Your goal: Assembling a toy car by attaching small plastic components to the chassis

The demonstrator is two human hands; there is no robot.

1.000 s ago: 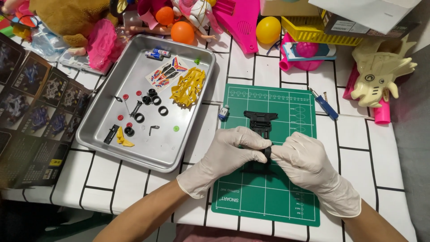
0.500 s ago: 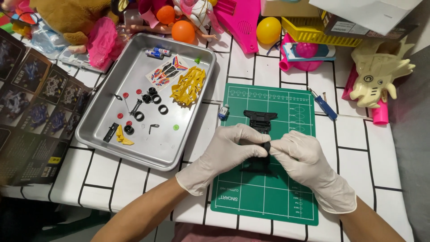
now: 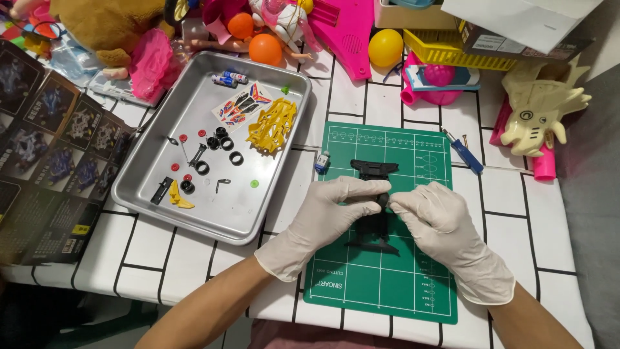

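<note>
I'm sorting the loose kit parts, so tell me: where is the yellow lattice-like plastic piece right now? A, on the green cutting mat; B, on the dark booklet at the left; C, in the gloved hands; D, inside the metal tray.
D: the yellow lattice piece lies inside the metal tray, beside the sticker sheet, apart from both gloved hands.

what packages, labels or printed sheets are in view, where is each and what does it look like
Sticker sheet: in the metal tray, upper middle; white, red, blue, black shapes.
Printed leaflet: far left of table; dark, unfolded, photo panels.
Cardboard box: top right; white top, dark printed side.
</note>
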